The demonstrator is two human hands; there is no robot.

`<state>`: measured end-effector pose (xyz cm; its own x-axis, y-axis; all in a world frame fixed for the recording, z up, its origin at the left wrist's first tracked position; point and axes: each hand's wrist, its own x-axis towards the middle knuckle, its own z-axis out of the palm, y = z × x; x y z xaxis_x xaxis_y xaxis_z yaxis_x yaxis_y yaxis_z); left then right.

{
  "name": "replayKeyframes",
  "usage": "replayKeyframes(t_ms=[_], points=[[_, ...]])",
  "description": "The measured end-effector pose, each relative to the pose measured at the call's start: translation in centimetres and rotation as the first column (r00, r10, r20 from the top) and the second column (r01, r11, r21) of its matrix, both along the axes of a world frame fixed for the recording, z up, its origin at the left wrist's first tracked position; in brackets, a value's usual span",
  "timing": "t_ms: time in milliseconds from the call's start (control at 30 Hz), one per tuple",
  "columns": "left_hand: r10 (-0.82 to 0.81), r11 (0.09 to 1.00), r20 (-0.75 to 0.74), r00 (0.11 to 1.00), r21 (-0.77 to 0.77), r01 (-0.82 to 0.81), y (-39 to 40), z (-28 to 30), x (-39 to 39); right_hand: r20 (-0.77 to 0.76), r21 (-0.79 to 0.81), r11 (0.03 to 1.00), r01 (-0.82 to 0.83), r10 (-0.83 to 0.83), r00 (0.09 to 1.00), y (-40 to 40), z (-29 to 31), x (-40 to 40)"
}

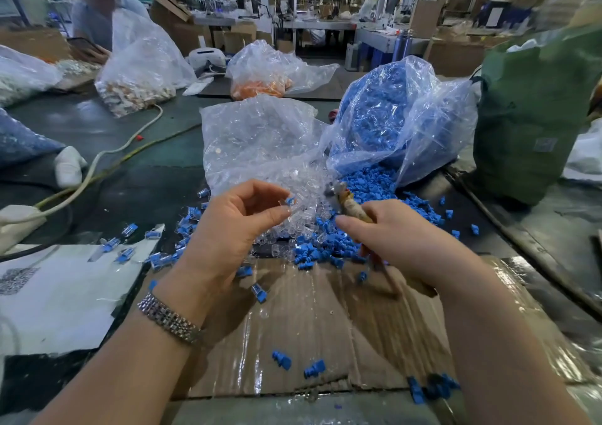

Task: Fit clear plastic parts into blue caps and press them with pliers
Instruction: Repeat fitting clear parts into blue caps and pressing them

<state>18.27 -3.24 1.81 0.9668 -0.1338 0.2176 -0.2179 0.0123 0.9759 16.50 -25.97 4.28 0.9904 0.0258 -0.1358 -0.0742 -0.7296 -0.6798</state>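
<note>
The left hand [237, 216] is raised over the dark grey-green surface [136, 177], palm turned inward, wrist bent, with a silver metal link bracelet [169, 322] on the forearm. Its grip is closed as a pinch: thumb and forefinger hold a small blue plastic cap with a clear plastic part [288, 201] at their tips, while the other fingers curl loosely. The right hand [397, 232] reaches in from the right, back of the hand up, fingers wrapped around the worn tan-handled metal pliers [347, 203], whose grey nose points up and left toward the pinched piece; whether the nose is apart or together cannot be told.

Between and beyond the hands lies a heap of small transparent, glossy tube-like parts [293, 226] spilling from a crinkled clear plastic bag [257, 144]. Just right of it, a second crinkled clear bag full of matte blue caps [391, 115] spills a pile of blocky blue caps [371, 183] onto the surface. Finished blue-and-clear pieces [159, 255] lie scattered at the left, near a white sheet [65, 294]. Under the forearms is a flattened brown cardboard sheet covered with shiny tape [325, 327], with a few loose blue caps on it
</note>
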Motion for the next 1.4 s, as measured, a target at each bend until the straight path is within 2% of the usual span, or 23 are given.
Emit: replayKeyframes(t_ms=[100, 167, 200, 233, 300, 367, 400, 433, 467, 500, 600, 667, 800, 933, 1033, 1067, 1133, 1200, 1267, 1333, 1400], points=[[0.021, 0.993, 0.011, 1.0, 0.112, -0.022, 0.3, 0.1, 0.1, 0.098, -0.307, 0.947, 0.09, -0.063, 0.993, -0.5, -0.8, 0.6], [0.113, 0.956, 0.067, 0.991, 0.265, -0.127, 0.6, 0.1, 0.1, 0.076, -0.428, 0.898, 0.105, -0.08, 0.994, -0.6, -1.6, 0.9], [0.192, 0.909, 0.112, 0.975, 0.355, -0.22, 0.8, 0.1, 0.1, 0.054, -0.463, 0.88, 0.109, -0.094, 0.994, -0.5, -1.8, 1.0], [0.278, 0.832, 0.167, 0.946, 0.451, -0.324, 1.1, 0.2, 0.2, 0.038, -0.488, 0.866, 0.112, -0.107, 0.993, -0.4, -2.0, 1.0], [0.393, 0.58, 0.303, 0.868, 0.65, -0.49, 1.7, 0.4, 0.4, 0.03, -0.513, 0.85, 0.118, -0.119, 0.992, -0.2, -2.1, 1.1], [0.409, 0.285, 0.417, 0.812, 0.787, -0.548, 2.6, 0.4, 0.5, 0.036, -0.534, 0.837, 0.124, -0.124, 0.992, 0.0, -2.2, 1.1], [0.41, 0.172, 0.443, 0.798, 0.821, -0.545, 3.0, 0.4, 0.6, 0.032, -0.544, 0.83, 0.123, -0.126, 0.992, 0.0, -2.3, 1.1], [0.407, 0.098, 0.459, 0.789, 0.837, -0.538, 3.3, 0.4, 0.6, 0.023, -0.547, 0.829, 0.12, -0.129, 0.991, 0.0, -2.2, 1.1], [0.396, 0.067, 0.472, 0.787, 0.841, -0.538, 3.3, 0.4, 0.6, 0.016, -0.534, 0.836, 0.121, -0.133, 0.991, 0.1, -2.2, 1.0], [0.374, 0.08, 0.48, 0.793, 0.836, -0.543, 3.2, 0.4, 0.6, 0.022, -0.515, 0.848, 0.128, -0.136, 0.99, 0.2, -2.0, 0.9], [0.251, 0.27, 0.461, 0.851, 0.811, -0.519, 1.8, 0.3, 0.5, 0.13, -0.498, 0.859, 0.119, -0.062, 0.99, 0.7, -1.4, 0.7], [0.163, 0.345, 0.422, 0.892, 0.823, -0.452, 0.9, -0.2, 0.3, 0.156, -0.483, 0.874, 0.059, 0.019, 0.988, 1.2, -1.0, 0.6], [0.086, 0.303, 0.371, 0.925, 0.874, -0.379, -0.1, -1.8, 0.3, 0.069, -0.519, 0.853, -0.058, 0.109, 0.992, 2.3, -1.3, 0.3], [0.049, 0.23, 0.311, 0.949, 0.921, -0.313, -0.6, -2.3, 0.2, 0.062, -0.54, 0.836, -0.098, 0.155, 0.986, 2.6, -1.5, 0.2], [0.046, 0.277, 0.31, 0.95, 0.909, -0.311, -0.6, -2.0, 0.0, 0.119, -0.527, 0.846, -0.079, 0.166, 0.979, 2.4, -1.4, 0.1], [0.063, 0.34, 0.315, 0.947, 0.885, -0.317, -0.5, -1.8, 0.0, 0.162, -0.486, 0.873, -0.048, 0.144, 0.976, 2.3, -1.3, 0.1], [0.127, 0.527, 0.268, 0.955, 0.798, -0.294, -0.3, -1.0, 0.0, 0.237, -0.349, 0.937, -0.003, 0.092, 0.967, 2.0, -1.1, 0.3], [0.158, 0.696, 0.134, 0.978, 0.687, -0.207, -0.3, -0.2, -0.2, 0.278, -0.168, 0.986, -0.012, 0.059, 0.959, 1.9, -1.0, 0.4], [0.12, 0.851, -0.059, 0.991, 0.52, -0.072, -0.4, 0.4, -0.4, 0.314, 0.011, 0.999, -0.039, 0.033, 0.949, 1.9, -1.0, 0.4], [0.035, 0.954, -0.224, 0.974, 0.297, 0.034, -0.4, 0.8, -0.6, 0.346, 0.183, 0.981, -0.066, -0.002, 0.938, 1.9, -1.0, 0.4], [-0.057, 0.99, -0.318, 0.946, 0.105, 0.094, -0.4, 1.1, -0.7, 0.357, 0.317, 0.943, -0.103, -0.018, 0.934, 1.6, -1.0, 0.5]])
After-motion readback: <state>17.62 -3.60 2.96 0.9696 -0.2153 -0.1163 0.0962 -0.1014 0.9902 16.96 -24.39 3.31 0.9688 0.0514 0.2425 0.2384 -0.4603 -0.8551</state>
